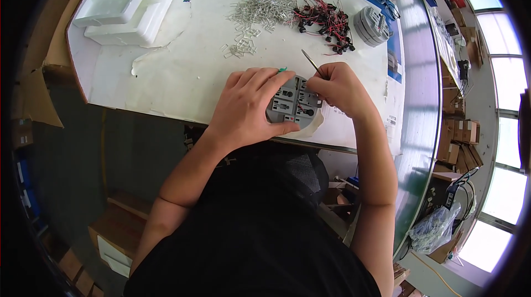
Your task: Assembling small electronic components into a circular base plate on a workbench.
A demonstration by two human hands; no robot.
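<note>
Near the table's front edge, my left hand (247, 103) holds a grey round plastic part (286, 110) from its left side. The fingers curve over the far rim and the thumb presses the near rim. Slots and small black pieces show in its upper face. At the right side of the part, my right hand (342, 88) is closed round a slim pointed metal tool (313, 63). One end of the tool sticks out up and to the left. Its other end is hidden by my fingers, so its kind is unclear. A bit of green (282, 69) shows by my left fingertips.
Beyond my hands lie a heap of bent metal clips (263, 10) and a pile of small black parts with red wires (327, 23). A stack of similar grey round parts (372, 26) stands at the right. White foam trays (130, 6) occupy the far left of the white tabletop (182, 70).
</note>
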